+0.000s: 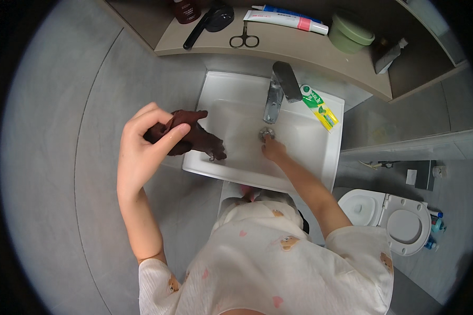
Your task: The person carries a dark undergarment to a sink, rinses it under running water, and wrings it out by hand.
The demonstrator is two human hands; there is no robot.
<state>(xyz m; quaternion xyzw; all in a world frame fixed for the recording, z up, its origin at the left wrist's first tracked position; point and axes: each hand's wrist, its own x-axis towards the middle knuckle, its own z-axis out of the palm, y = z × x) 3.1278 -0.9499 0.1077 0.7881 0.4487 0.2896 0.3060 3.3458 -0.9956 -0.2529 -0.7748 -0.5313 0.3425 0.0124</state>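
Note:
A wet, dark brown cloth (199, 136) is pinched between the thumb and fingers of my left hand (146, 138). It hangs over the left rim of the white washbasin (228, 106), with a drip at its lower end. Down in the basin, my right hand (274, 149) reaches the round metal drain (266, 134) with an extended finger. The other fingers of that hand are partly hidden, and no separate object shows in it. Above the drain stands a metal faucet (274, 102) with a dark lever (287, 80).
A green and yellow toothpaste tube (319, 108) lies on the basin's right rim. The shelf (283, 45) above holds small scissors (244, 39), a black brush (211, 23), two tubes and a green lidded tub (351, 33). A toilet (382, 220) stands at the right.

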